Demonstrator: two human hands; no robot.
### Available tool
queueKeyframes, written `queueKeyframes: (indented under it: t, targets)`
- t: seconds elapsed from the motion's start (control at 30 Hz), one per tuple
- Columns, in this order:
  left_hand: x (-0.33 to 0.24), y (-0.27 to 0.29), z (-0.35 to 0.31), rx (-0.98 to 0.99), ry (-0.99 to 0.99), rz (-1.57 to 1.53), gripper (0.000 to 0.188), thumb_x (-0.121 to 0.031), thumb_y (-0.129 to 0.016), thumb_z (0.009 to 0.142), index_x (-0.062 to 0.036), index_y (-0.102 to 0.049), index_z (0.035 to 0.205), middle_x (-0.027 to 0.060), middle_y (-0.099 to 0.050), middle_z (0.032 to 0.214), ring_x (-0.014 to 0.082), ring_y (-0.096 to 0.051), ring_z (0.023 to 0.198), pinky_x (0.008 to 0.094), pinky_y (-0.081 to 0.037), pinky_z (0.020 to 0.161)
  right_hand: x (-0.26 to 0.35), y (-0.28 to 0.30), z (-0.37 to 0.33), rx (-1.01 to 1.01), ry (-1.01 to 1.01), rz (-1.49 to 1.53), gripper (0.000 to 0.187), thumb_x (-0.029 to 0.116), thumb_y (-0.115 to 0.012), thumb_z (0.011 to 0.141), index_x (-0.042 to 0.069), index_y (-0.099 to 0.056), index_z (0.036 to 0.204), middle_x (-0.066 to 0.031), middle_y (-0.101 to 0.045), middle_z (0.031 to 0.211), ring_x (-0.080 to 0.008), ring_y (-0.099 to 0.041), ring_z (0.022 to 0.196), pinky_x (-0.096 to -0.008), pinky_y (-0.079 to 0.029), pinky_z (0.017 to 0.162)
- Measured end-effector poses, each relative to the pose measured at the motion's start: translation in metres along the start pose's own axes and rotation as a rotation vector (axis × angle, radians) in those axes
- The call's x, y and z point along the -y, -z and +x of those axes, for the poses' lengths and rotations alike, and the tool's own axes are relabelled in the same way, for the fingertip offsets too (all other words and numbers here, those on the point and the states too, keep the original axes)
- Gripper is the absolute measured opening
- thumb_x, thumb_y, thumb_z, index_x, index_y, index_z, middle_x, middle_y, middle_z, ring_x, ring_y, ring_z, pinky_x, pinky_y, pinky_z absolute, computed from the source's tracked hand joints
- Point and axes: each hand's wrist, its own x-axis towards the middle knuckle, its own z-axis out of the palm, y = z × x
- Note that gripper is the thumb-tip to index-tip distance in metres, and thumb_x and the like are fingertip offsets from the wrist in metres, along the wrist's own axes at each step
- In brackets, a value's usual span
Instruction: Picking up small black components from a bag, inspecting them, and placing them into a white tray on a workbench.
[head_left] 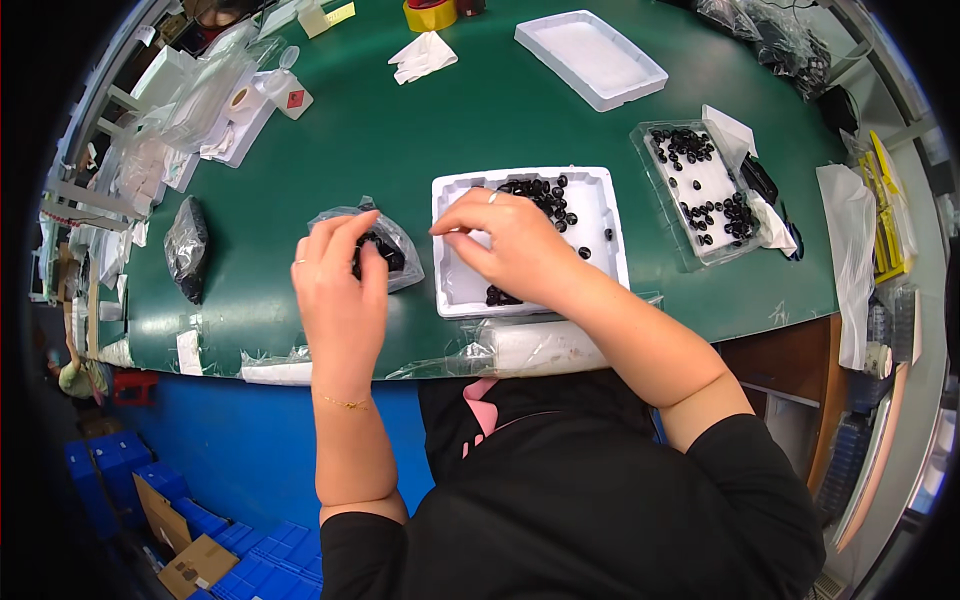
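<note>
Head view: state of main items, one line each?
Clear bag: open, black oval parts inside
Centre white tray: partly filled
Clear right tray: partly filled
Far white tray: face up, no parts
Left dark bag: bulging, lying down
Left hand: at clear bag, grip unclear
Right hand: bent over centre white tray

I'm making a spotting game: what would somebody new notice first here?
Probably the big green table across the upper half. Next, the shiny black pieces in the white tray, near the table's front edge. The yellow roll at the top edge, just left of the middle, may stand out too.
</note>
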Motion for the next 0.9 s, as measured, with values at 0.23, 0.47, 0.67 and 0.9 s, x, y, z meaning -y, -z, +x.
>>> queueKeyframes:
  t: [0.23,0.47,0.67,0.9]
  targets:
    - [-0.034,-0.075,0.003,0.330,-0.068,-0.350,0.012,-0.003,-0.058,0.076,-0.0055,-0.063,0.087,0.0089,-0.058,0.086,0.0292,-0.058,0.075,0.0377,-0.048,0.064,-0.040,0.068,-0.024,0.148,-0.285,-0.471,0.010,0.006,-0.060,0.073,0.005,-0.066,0.082,-0.0082,-0.063,0.079,-0.0251,-0.059,0.076,-0.0344,-0.047,0.069]
    - [-0.031,-0.110,-0.002,0.455,-0.074,-0.210,0.015,-0.007,-0.061,0.076,-0.0043,-0.062,0.090,0.0110,-0.058,0.079,0.0285,-0.058,0.070,0.0361,-0.047,0.063,-0.049,0.066,-0.033,0.261,-0.309,-0.546,0.008,0.007,-0.059,0.071,0.007,-0.065,0.076,-0.0086,-0.064,0.083,-0.0268,-0.059,0.081,-0.0378,-0.047,0.075]
    - [-0.038,-0.083,-0.003,0.437,0.059,-0.450,0.013,-0.004,-0.060,0.078,-0.0030,-0.060,0.092,0.0070,-0.061,0.080,0.0184,-0.059,0.069,0.0288,-0.047,0.061,-0.041,0.065,-0.036,0.175,-0.285,-0.395,0.005,0.005,-0.061,0.073,0.003,-0.064,0.078,-0.0088,-0.064,0.080,-0.0222,-0.059,0.075,-0.0325,-0.047,0.069]
    - [-0.067,-0.013,-0.009,0.288,0.341,-1.285,0.013,0.002,-0.059,0.081,0.0036,-0.058,0.094,0.0061,-0.062,0.090,0.0074,-0.056,0.075,0.0204,-0.045,0.066,0.028,0.073,-0.027,0.028,-0.376,0.250,0.010,-0.001,-0.058,0.078,0.001,-0.063,0.087,-0.0061,-0.061,0.078,-0.0136,-0.057,0.073,-0.0250,-0.046,0.066]
